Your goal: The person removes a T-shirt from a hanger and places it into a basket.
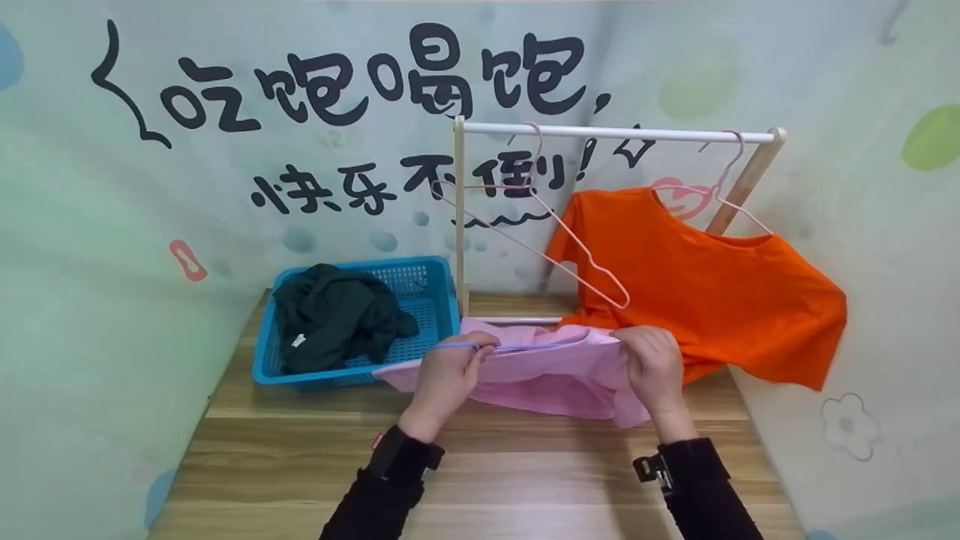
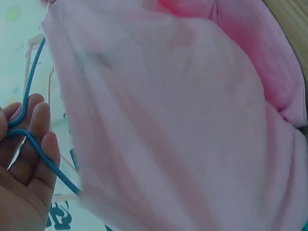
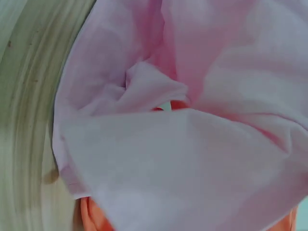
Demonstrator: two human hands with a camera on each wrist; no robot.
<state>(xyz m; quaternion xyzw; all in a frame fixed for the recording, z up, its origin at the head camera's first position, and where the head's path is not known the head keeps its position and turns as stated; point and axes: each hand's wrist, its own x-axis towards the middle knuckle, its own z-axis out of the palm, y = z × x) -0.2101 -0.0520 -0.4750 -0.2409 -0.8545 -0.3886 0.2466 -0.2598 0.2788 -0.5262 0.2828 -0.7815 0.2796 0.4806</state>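
A pink T-shirt is stretched between the two hands above the front of the table. My left hand grips a blue hanger near its neck, and the hanger's arms run into the shirt's opening. In the left wrist view, the fingers curl around the blue wire beside the pink cloth. With my right hand I pinch the shirt's upper edge at the right. Folds of the pink shirt fill the right wrist view, where the right fingers are hidden.
A rack with a white rail stands behind the hands. From it hang a bare pink hanger and an orange T-shirt on another hanger. At left, a blue basket holds a dark green garment. Walls flank the wooden table.
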